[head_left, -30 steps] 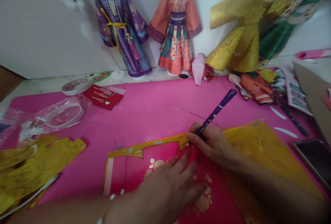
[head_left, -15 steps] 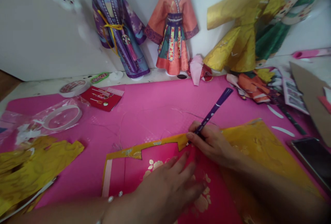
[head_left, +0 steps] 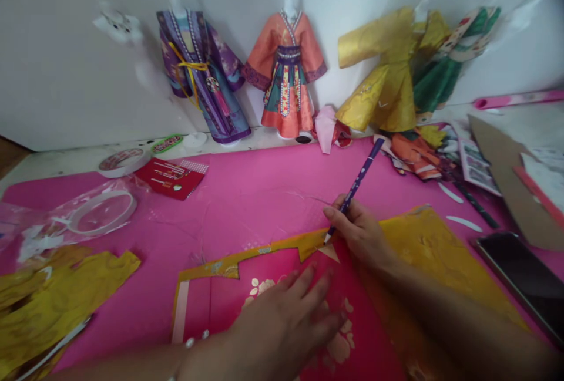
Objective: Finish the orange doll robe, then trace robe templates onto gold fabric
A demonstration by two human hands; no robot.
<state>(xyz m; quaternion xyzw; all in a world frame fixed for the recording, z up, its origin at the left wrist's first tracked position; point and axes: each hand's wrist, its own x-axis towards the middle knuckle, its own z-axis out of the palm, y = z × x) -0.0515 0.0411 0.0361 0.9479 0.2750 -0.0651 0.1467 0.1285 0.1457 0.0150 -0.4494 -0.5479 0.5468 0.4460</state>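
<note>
My right hand (head_left: pixel 359 231) is closed around a dark purple pen (head_left: pixel 356 184), its tip down on the edge of the yellow patterned fabric (head_left: pixel 423 252). Flat on a red sheet with gold flowers (head_left: pixel 220 304), my left hand (head_left: pixel 291 310) has its fingers spread. The sheet lies over the fabric, and a narrow yellow strip shows along its notched top edge. A dark line runs beside the notches. A small pale triangle (head_left: pixel 329 252) shows on the red sheet just below the pen tip.
Doll outfits on stands, including a purple robe (head_left: pixel 202 76) and a yellow dress (head_left: pixel 392 70), line the back. Tape rolls (head_left: pixel 124 162), a red card (head_left: pixel 170 178) and yellow cut fabric (head_left: pixel 66 293) lie left. A phone (head_left: pixel 520 281) and fabric scraps (head_left: pixel 416 155) are at right.
The pen in my right hand has moved slightly right along the edge and stands more upright, uncovering the pale triangle. My left hand stays spread on the sheet. The whole view has shifted slightly.
</note>
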